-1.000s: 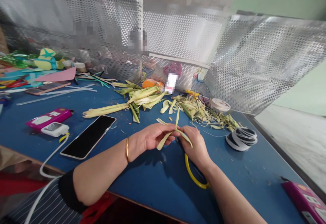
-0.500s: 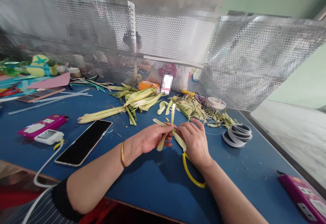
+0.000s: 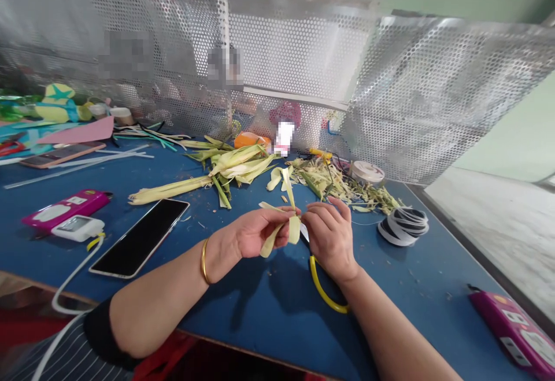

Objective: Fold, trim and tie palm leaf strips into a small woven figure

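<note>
My left hand (image 3: 255, 232) is closed in a pinch on pale green corn husk strips (image 3: 269, 243), which fan out from the fingertips. One strip stands upright and another folded one (image 3: 294, 229) hangs in front. My right hand (image 3: 330, 236) meets the bundle from the right with curled fingers, pinching at the husk near the crossing point; its thumb is hidden. Yellow-handled scissors (image 3: 319, 288) lie under the right hand, partly covered, their blade end by the husk strips.
Beyond my hands lie a corn husk bundle (image 3: 240, 164) and a heap of husk scraps (image 3: 333, 181). A spool of white strand (image 3: 402, 226) sits at right. Phone (image 3: 141, 239) and purple box (image 3: 67, 212) are at left, another purple box (image 3: 511, 326) at right. A perforated metal screen (image 3: 295, 51) stands behind.
The husk strip that pointed down to the right is now folded short in front of the bundle. My right hand has shifted slightly off it, exposing the scissors' blade. The view has turned slightly.
</note>
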### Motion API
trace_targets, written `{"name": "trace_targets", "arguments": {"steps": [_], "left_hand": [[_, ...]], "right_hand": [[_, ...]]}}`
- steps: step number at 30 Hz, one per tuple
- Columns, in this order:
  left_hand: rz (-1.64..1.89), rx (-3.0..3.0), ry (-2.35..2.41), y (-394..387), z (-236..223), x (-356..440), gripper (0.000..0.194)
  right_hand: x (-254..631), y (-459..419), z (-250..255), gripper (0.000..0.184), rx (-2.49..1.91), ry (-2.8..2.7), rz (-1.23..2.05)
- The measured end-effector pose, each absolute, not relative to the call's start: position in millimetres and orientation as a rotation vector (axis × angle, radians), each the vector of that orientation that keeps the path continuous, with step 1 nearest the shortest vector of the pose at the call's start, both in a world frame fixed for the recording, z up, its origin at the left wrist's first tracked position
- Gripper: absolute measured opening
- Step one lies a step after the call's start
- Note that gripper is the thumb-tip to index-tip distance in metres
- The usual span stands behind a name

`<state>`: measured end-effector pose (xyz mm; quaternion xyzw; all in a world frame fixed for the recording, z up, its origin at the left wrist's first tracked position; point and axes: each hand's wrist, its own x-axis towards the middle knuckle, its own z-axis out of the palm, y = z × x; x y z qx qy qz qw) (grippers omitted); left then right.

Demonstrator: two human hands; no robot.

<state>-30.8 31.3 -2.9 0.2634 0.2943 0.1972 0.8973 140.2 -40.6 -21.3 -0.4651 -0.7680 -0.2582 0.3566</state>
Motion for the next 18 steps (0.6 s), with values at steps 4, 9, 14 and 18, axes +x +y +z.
{"name": "trace_targets", "arguments": {"steps": [4,9,14,18], "left_hand": [[0.372,0.497,0.628,32.7,0.5,-30.9,0.008],[0.488,0.478,0.677,33.8,3.4,-29.7,0.014],[0.723,0.467,0.552,43.8,1.4,-32.6,0.046],[0.711,0.531,0.551,41.4,-1.1,-31.3,0.055]], "right_hand": [[139.1,-40.9,-23.7,0.022,-1.166,-2.000,-0.709],[145.3,-30.8,-34.2,0.019,-1.290,-1.941,-0.360],[156.7,-21.7,-46.9,0.033,-1.527,-1.614,-0.113],[154.5,-23.5,-45.6,0.038,-1.482,-1.350,0.285]]}}
